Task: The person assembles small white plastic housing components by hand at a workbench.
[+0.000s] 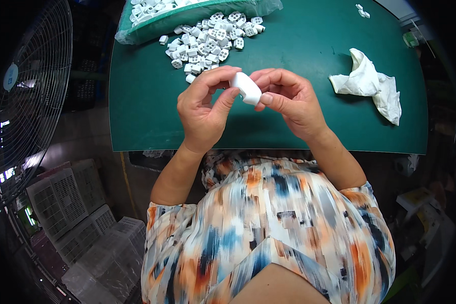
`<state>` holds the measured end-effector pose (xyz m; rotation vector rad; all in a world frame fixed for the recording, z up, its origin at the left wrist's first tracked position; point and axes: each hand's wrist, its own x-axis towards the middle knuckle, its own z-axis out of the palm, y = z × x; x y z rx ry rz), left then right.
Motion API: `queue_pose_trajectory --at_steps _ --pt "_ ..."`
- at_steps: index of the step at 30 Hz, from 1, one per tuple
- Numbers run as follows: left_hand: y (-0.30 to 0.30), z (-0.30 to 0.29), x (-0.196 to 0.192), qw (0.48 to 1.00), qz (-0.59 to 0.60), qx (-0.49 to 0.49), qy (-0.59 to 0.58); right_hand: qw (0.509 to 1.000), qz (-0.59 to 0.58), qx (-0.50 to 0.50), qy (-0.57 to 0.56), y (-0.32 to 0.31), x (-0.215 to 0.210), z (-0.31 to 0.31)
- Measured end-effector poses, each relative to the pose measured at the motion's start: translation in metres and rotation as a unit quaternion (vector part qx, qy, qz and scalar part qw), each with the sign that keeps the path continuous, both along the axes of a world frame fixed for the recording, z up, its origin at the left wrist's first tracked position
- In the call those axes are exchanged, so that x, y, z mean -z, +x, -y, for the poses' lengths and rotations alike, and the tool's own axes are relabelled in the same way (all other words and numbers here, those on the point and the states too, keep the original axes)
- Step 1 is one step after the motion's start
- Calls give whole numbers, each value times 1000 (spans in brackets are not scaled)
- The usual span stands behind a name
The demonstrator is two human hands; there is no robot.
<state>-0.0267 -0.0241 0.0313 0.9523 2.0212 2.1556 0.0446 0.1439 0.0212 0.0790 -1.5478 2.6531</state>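
Between my two hands, above the near part of the green table, I hold a smooth white plastic part [248, 88]. The thumb and fingers of my left hand [207, 104] pinch its left end. My right hand [294, 101] grips its lower right end between thumb and forefinger. Just beyond my left hand lies a heap of small white plastic parts [207, 44], many with square openings in one face. What the underside of the held part looks like is hidden from me.
A green tray lined with clear plastic [197, 17] holds more white parts at the far left. White cloth gloves [370, 83] lie on the table [309, 40] at the right. A few white pieces [362, 11] sit at the far right. A large fan [30, 96] and plastic crates [71, 202] stand left.
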Motion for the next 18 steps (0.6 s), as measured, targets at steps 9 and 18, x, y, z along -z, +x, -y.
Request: queue_pose_trajectory --at_steps 9,18 --pt "-21 3 2 982 -128 109 -83 994 95 -46 20 -13 6 0" --pt "32 10 32 973 230 2 21 991 90 94 -13 -14 25 30"
